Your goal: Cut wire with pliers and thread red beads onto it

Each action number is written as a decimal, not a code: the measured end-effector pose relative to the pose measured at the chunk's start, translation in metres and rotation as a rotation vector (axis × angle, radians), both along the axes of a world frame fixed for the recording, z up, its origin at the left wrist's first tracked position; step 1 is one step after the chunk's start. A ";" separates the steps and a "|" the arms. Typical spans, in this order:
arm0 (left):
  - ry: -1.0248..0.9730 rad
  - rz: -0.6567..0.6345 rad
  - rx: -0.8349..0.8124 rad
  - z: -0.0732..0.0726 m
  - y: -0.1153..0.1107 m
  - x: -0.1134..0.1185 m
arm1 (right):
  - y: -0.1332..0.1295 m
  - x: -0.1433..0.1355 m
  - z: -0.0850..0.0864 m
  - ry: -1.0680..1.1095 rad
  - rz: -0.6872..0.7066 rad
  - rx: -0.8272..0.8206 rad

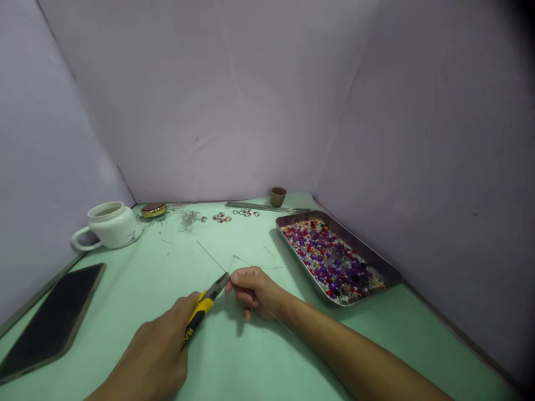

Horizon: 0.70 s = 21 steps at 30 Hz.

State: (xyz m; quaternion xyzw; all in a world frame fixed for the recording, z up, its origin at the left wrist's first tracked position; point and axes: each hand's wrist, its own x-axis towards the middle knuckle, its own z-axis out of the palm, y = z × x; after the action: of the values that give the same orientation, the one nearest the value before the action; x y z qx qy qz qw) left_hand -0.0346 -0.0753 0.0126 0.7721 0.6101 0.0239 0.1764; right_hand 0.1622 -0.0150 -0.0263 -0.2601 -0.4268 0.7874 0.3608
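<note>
My left hand is wrapped round the handles of yellow-and-black long-nose pliers, whose jaws point up and to the right. The jaw tips meet a thin wire that slants up to the left above the table. Close beside the tips, my right hand is closed, thumb and forefinger pinched on the wire near the jaws. Its other fingers curl under, and whatever lies inside them is hidden. Just beyond my hands, a thin bent wire piece rests on the green table.
At right stands a metal tray of mixed beads. Along the back are a wire bundle, a brown cup, red-beaded pieces, wire scraps and a gold tin. A white mug and phone lie left.
</note>
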 end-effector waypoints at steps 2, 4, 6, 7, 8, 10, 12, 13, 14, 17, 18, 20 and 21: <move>-0.041 -0.004 -0.032 -0.001 0.000 -0.001 | -0.002 0.000 0.002 0.009 -0.013 0.004; -0.066 0.006 -0.061 -0.003 0.001 -0.002 | -0.004 -0.001 0.002 0.015 -0.046 0.014; -0.082 0.015 -0.071 -0.006 0.001 -0.004 | -0.006 -0.003 0.002 0.015 -0.078 0.018; -0.095 0.013 -0.073 -0.007 0.002 -0.004 | -0.007 -0.003 0.002 0.014 -0.091 0.021; -0.113 0.009 -0.074 -0.008 0.002 -0.005 | -0.008 -0.004 0.002 0.014 -0.104 0.023; -0.154 -0.005 -0.085 -0.008 0.002 -0.006 | -0.008 -0.005 0.002 0.008 -0.122 0.027; -0.201 -0.016 -0.092 -0.004 0.001 -0.005 | -0.008 -0.005 0.003 -0.004 -0.135 0.031; -0.229 -0.022 -0.099 0.000 0.000 -0.003 | -0.008 -0.005 0.003 -0.012 -0.139 0.033; -0.259 -0.026 -0.110 0.004 -0.001 -0.002 | -0.008 -0.005 0.003 -0.018 -0.143 0.038; -0.355 -0.043 -0.163 0.015 -0.002 0.004 | -0.008 -0.004 0.004 -0.015 -0.131 0.059; -0.373 -0.041 -0.181 0.017 -0.002 0.005 | -0.008 -0.004 0.004 -0.007 -0.116 0.063; -0.378 -0.030 -0.221 0.017 0.001 0.006 | -0.008 -0.003 0.004 0.011 -0.074 0.054; -0.373 -0.025 -0.250 0.016 0.002 0.004 | -0.008 -0.003 0.004 0.018 -0.053 0.043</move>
State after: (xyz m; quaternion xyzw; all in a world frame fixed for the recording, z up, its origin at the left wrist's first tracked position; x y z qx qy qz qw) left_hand -0.0303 -0.0730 0.0282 0.7339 0.5555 0.0884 0.3808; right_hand 0.1592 -0.0227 -0.0223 -0.2564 -0.4334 0.7705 0.3910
